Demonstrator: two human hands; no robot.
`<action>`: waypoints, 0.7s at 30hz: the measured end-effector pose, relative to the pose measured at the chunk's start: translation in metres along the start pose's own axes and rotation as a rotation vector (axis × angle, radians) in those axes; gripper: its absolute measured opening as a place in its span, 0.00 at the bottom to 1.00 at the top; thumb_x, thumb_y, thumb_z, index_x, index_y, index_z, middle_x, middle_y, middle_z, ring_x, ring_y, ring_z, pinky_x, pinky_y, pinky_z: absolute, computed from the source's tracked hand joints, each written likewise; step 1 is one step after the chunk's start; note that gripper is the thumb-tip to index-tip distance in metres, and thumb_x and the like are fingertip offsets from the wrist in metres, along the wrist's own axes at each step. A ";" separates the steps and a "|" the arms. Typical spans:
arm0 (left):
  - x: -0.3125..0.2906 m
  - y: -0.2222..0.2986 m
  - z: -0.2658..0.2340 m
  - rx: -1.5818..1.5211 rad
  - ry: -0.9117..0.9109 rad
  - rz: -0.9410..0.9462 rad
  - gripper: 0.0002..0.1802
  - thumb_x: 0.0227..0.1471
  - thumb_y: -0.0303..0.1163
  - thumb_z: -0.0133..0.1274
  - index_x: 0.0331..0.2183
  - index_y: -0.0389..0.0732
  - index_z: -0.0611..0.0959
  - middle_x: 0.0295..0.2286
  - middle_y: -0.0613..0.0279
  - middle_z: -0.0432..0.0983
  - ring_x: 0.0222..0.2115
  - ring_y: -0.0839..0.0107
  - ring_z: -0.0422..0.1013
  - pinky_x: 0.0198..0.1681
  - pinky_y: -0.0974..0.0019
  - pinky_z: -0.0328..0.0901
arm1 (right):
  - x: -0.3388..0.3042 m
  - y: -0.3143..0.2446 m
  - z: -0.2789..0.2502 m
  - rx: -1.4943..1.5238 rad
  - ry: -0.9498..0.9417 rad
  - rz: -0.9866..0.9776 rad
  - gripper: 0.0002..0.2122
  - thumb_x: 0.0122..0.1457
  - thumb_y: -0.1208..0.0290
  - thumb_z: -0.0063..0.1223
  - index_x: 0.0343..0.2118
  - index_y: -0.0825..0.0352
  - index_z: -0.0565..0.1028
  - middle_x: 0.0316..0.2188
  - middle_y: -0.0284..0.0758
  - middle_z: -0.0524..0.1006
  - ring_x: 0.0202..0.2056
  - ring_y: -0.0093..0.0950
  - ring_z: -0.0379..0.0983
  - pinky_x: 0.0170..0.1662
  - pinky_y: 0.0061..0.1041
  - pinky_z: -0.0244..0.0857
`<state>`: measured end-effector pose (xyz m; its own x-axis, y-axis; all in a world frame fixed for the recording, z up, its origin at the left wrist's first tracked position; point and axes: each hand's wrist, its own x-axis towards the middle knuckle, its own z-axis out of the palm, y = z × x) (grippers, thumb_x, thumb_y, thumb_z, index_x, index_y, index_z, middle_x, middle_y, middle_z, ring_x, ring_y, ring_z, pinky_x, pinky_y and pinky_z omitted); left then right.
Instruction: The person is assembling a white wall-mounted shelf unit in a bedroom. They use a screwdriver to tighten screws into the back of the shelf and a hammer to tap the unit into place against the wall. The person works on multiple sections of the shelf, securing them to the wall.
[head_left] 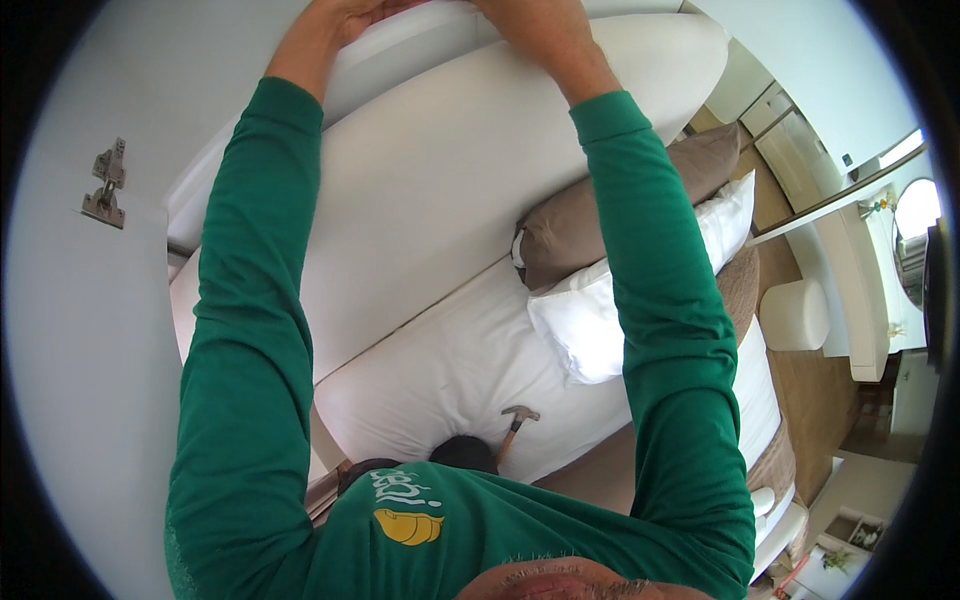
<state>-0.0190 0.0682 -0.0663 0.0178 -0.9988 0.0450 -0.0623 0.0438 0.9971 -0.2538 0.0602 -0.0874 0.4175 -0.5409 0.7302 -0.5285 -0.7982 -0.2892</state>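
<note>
Both my arms, in green sleeves, are raised to the top edge of the view. My left hand is by a white panel edge above the headboard, its fingers mostly cut off. Close to the same edge, my right hand shows only its back and wrist; its fingers are out of view. What either hand touches or holds cannot be made out. Below my arms spreads a long off-white upholstered headboard.
A white cabinet door with a metal hinge stands at left. On the white-sheeted bed lie a hammer, a white pillow and a brown pillow. A cream stool stands at right.
</note>
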 end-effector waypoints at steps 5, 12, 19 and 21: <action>0.000 0.000 0.004 0.039 0.062 -0.001 0.12 0.70 0.33 0.58 0.47 0.34 0.80 0.38 0.57 0.82 0.37 0.70 0.80 0.45 0.69 0.78 | 0.007 -0.004 0.018 -0.147 0.110 0.009 0.15 0.65 0.64 0.62 0.32 0.74 0.82 0.34 0.56 0.84 0.38 0.54 0.82 0.45 0.47 0.77; 0.004 -0.003 0.005 0.102 0.093 0.020 0.15 0.70 0.34 0.57 0.51 0.33 0.79 0.38 0.55 0.82 0.37 0.69 0.78 0.46 0.69 0.77 | 0.018 -0.009 0.022 -0.055 0.010 0.177 0.15 0.62 0.64 0.67 0.33 0.75 0.82 0.36 0.58 0.83 0.41 0.56 0.83 0.46 0.48 0.78; 0.007 -0.005 -0.002 0.063 -0.027 -0.027 0.15 0.71 0.37 0.56 0.46 0.33 0.84 0.38 0.56 0.82 0.39 0.68 0.78 0.47 0.66 0.76 | -0.016 -0.011 -0.031 -0.008 -0.063 0.314 0.24 0.71 0.53 0.57 0.45 0.79 0.74 0.39 0.66 0.81 0.43 0.64 0.80 0.47 0.54 0.76; 0.010 -0.007 -0.001 0.017 0.043 -0.081 0.15 0.71 0.37 0.56 0.45 0.33 0.85 0.39 0.56 0.83 0.40 0.69 0.78 0.47 0.66 0.76 | -0.033 -0.012 -0.043 -0.028 -0.048 0.374 0.28 0.73 0.49 0.51 0.49 0.78 0.69 0.38 0.68 0.81 0.43 0.67 0.79 0.47 0.57 0.75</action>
<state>-0.0171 0.0580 -0.0729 0.0663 -0.9973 -0.0330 -0.0763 -0.0381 0.9964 -0.2932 0.0989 -0.0811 0.2255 -0.8057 0.5478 -0.6705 -0.5363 -0.5127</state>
